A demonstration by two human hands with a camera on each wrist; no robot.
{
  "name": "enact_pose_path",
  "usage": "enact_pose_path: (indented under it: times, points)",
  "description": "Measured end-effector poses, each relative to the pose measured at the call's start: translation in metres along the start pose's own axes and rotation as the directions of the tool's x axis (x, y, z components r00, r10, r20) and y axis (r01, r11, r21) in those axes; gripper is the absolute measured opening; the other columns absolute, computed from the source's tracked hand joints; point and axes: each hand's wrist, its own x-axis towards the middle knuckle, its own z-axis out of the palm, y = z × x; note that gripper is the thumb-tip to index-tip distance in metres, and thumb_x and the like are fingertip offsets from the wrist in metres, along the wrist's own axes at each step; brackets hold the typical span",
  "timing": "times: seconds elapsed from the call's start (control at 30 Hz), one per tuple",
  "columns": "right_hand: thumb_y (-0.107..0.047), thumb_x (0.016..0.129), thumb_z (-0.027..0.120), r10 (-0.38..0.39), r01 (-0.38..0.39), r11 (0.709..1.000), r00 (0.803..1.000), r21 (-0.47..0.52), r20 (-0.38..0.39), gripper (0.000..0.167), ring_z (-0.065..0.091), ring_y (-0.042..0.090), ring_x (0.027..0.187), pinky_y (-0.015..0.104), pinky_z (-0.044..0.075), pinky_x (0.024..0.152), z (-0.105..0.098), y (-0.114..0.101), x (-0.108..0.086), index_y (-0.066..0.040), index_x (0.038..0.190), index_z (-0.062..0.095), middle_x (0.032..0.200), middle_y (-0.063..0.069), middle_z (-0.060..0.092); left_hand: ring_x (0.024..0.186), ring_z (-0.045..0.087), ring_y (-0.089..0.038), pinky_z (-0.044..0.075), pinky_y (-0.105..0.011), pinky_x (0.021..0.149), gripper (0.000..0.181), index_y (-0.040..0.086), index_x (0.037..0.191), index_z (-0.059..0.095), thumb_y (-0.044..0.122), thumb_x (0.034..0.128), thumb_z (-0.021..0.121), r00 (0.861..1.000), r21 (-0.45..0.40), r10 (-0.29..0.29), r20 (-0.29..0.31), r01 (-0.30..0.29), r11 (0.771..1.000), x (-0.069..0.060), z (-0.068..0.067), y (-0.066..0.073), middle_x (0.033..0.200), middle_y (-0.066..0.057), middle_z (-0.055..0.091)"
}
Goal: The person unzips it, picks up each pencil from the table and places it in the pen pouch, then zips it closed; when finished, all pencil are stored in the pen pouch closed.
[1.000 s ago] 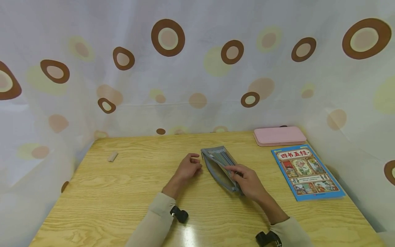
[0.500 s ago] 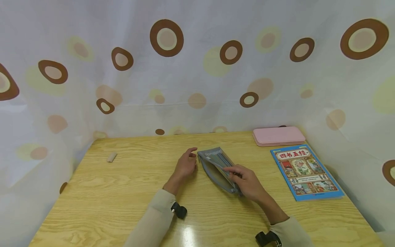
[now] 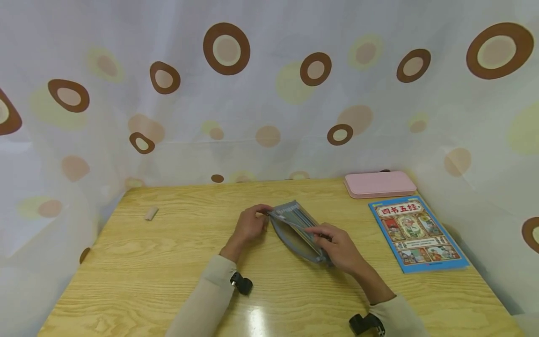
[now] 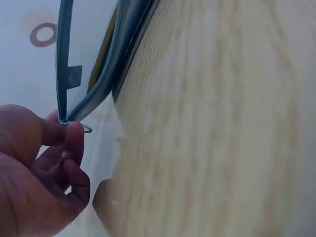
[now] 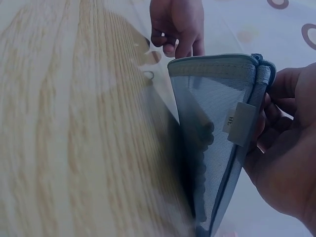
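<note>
A grey-blue mesh zip pouch stands tilted over the middle of the table, its zipped mouth gaping towards the person. Through its mesh side a row of slim, stick-like things shows, possibly pencils. At the far left corner, where the zip ends, my left hand pinches the pouch between thumb and fingertip; the left wrist view shows this hand with a small zip pull hanging beside it. My right hand grips the near right edge. In the right wrist view a fabric tag sits on that edge.
On the right of the wooden table lies a blue-bordered picture book. Behind it is a pink case. A small beige block lies at the far left. A patterned curtain encloses the back and sides.
My left hand has moved from just beside the pouch to pinching its far left corner. The pouch has shifted slightly left, while my right hand keeps its grip.
</note>
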Motion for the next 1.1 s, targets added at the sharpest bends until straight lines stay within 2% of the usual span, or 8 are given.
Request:
enact_pose_path:
  times: [0.07, 0.27, 0.43, 0.53, 0.63, 0.8, 0.93, 1.1]
  points:
    - [-0.015, 0.100, 0.051, 0.006, -0.006, 1.000, 1.000, 0.000, -0.007, 0.027, 0.043, 0.008, 0.067, 0.025, 0.039, 0.059, -0.001, -0.003, 0.000, -0.014, 0.122, 0.067, 0.090, 0.006, 0.059, 0.051, 0.050, -0.009, 0.038, -0.023, 0.050, 0.030, 0.018, 0.116, 0.069, 0.006, 0.0968, 0.049, 1.000, 0.006, 0.005, -0.012, -0.005, 1.000, -0.001, -0.001, -0.001, 0.112, -0.009, 0.066]
    - [-0.005, 0.098, 0.050, 0.023, -0.023, 1.000, 1.000, 0.000, -0.003, 0.028, 0.044, 0.007, 0.070, 0.025, 0.040, 0.062, -0.008, -0.037, -0.005, -0.002, 0.121, 0.065, 0.089, 0.014, 0.058, 0.047, 0.048, -0.007, 0.037, -0.021, 0.047, 0.024, 0.021, 0.110, 0.073, 0.011, 0.0958, 0.056, 0.998, 0.053, 0.027, -0.063, -0.024, 0.998, -0.003, -0.004, -0.005, 0.108, -0.005, 0.070]
    - [-0.005, 0.098, 0.051, 0.020, -0.021, 0.999, 0.999, -0.030, -0.041, 0.026, 0.047, 0.009, 0.072, 0.024, 0.042, 0.063, -0.012, -0.040, -0.004, -0.005, 0.119, 0.067, 0.091, 0.016, 0.061, 0.050, 0.052, -0.007, 0.040, -0.022, 0.047, 0.019, 0.023, 0.107, 0.074, 0.018, 0.0953, 0.060, 0.993, 0.123, 0.065, -0.102, -0.052, 0.991, -0.008, -0.010, 0.000, 0.103, -0.001, 0.072]
    - [-0.005, 0.097, 0.052, 0.017, -0.020, 0.999, 0.998, -0.043, -0.067, 0.026, 0.049, 0.012, 0.074, 0.023, 0.043, 0.063, -0.013, -0.037, -0.003, -0.006, 0.118, 0.067, 0.094, 0.016, 0.062, 0.052, 0.054, -0.008, 0.042, -0.023, 0.049, 0.018, 0.022, 0.107, 0.074, 0.020, 0.0951, 0.061, 0.990, 0.154, 0.095, -0.107, -0.077, 0.985, -0.014, -0.015, 0.004, 0.102, 0.000, 0.072]
    - [-0.006, 0.097, 0.053, 0.009, -0.012, 0.999, 0.997, -0.044, -0.077, 0.026, 0.051, 0.016, 0.075, 0.023, 0.044, 0.064, -0.013, -0.023, 0.000, -0.007, 0.119, 0.066, 0.096, 0.015, 0.062, 0.056, 0.055, -0.007, 0.044, -0.022, 0.051, 0.017, 0.021, 0.106, 0.074, 0.019, 0.0941, 0.062, 0.986, 0.178, 0.128, -0.106, -0.108, 0.978, -0.021, -0.019, 0.006, 0.102, 0.000, 0.073]
    - [-0.012, 0.098, 0.055, -0.005, -0.003, 0.997, 0.996, -0.074, -0.094, 0.025, 0.053, 0.014, 0.076, 0.024, 0.046, 0.063, -0.012, 0.000, 0.004, -0.011, 0.119, 0.067, 0.098, 0.008, 0.064, 0.062, 0.055, -0.003, 0.045, -0.021, 0.056, 0.015, 0.020, 0.102, 0.076, 0.019, 0.0912, 0.066, 0.978, 0.250, 0.182, -0.099, -0.152, 0.956, -0.031, -0.026, 0.006, 0.099, 0.002, 0.074]
    - [-0.015, 0.097, 0.057, -0.020, 0.010, 0.996, 0.994, -0.089, -0.106, 0.024, 0.055, 0.012, 0.077, 0.024, 0.048, 0.065, -0.012, 0.008, 0.005, -0.011, 0.118, 0.068, 0.095, 0.004, 0.064, 0.065, 0.056, -0.004, 0.046, -0.021, 0.058, 0.015, 0.020, 0.103, 0.075, 0.020, 0.0905, 0.067, 0.978, 0.290, 0.189, -0.084, -0.158, 0.944, -0.040, -0.030, 0.006, 0.098, 0.003, 0.073]
    - [-0.015, 0.096, 0.059, -0.045, 0.027, 0.989, 0.992, -0.142, -0.119, 0.022, 0.056, 0.006, 0.077, 0.023, 0.049, 0.068, -0.011, 0.012, 0.004, -0.010, 0.115, 0.070, 0.092, 0.001, 0.065, 0.069, 0.059, -0.007, 0.047, -0.023, 0.061, 0.016, 0.018, 0.105, 0.074, 0.020, 0.0917, 0.065, 0.982, 0.303, 0.175, -0.070, -0.146, 0.942, -0.052, -0.035, 0.007, 0.095, 0.001, 0.072]
